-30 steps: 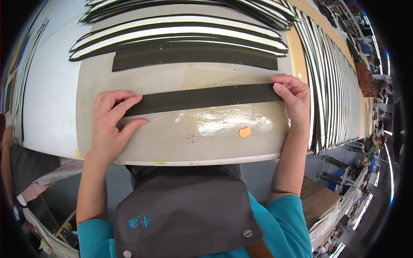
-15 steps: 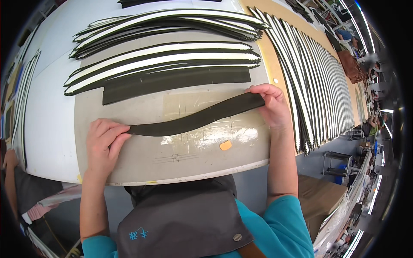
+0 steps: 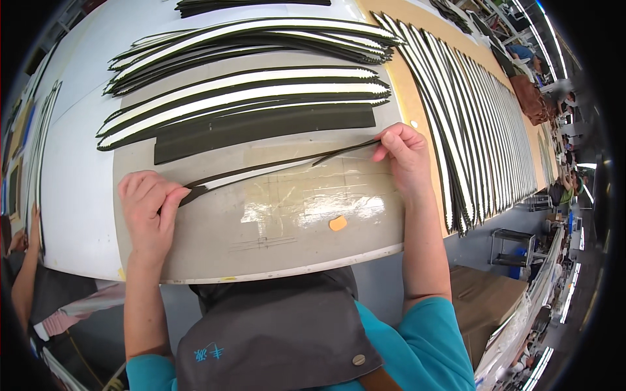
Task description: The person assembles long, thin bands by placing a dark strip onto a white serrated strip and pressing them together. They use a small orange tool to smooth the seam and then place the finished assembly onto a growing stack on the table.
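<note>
A narrow black strip with a white band is stretched above the table between my hands. My left hand pinches one end between thumb and fingers. The other end is pinched in my right hand, held a little higher and farther away. The strip is tilted nearly edge-on, and part of its edge folds near the right hand. Just beyond it lies a flat, plain black strip. Several black strips with white bands and notched ends rest against that one's far side.
A thicker stack of banded strips lies farther back. On the right, a long overlapping row of them covers a tan board. A small orange piece and a white bit lie nearby. At far left, another person's arm shows.
The strip has turned from showing its broad black face to nearly edge-on, with its white band showing. My left hand has rolled and shifted slightly left; the right hand has turned too.
</note>
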`<state>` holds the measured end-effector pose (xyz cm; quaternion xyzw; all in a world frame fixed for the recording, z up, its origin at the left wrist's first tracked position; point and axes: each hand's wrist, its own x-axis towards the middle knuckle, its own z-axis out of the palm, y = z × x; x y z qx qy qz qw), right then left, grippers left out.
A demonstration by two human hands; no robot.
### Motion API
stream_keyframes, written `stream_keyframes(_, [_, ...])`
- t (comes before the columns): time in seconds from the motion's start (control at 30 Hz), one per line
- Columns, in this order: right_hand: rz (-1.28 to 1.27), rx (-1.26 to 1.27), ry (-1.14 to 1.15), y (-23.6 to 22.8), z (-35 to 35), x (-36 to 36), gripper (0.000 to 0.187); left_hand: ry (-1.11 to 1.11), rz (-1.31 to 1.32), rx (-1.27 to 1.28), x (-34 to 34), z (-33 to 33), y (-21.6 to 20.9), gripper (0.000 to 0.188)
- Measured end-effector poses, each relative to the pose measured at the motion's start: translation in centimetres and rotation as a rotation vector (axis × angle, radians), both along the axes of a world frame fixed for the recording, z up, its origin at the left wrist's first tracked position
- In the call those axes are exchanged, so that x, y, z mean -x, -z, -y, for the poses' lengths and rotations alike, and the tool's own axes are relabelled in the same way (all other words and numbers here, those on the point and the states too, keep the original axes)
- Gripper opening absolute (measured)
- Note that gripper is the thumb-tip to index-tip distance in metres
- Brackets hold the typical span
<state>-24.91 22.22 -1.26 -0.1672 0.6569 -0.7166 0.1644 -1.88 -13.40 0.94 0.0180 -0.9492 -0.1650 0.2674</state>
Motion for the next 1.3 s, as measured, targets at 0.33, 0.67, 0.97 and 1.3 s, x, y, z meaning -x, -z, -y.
stream_keyframes(0.33, [-0.046,-0.064,0.078,1.7,-2.4,1.7,0.023,-0.193,0.242,-0.773,-2.6,1.6,0.8,0.021])
stream_keyframes(0.67, [-0.046,-0.036,0.073,2.0,-2.6,2.3,0.02,-0.216,0.273,-0.778,-2.8,2.2,0.6,0.013])
stream_keyframes(0.97, [-0.044,0.216,0.001,2.4,-4.1,3.0,0.011,-0.096,-0.086,-0.572,-1.7,1.7,0.1,0.02])
stream_keyframes(1.3, [-0.14,0.027,0.193,1.0,-0.8,1.4,0.02,-0.092,-0.027,-0.415,0.7,3.4,0.3,0.023])
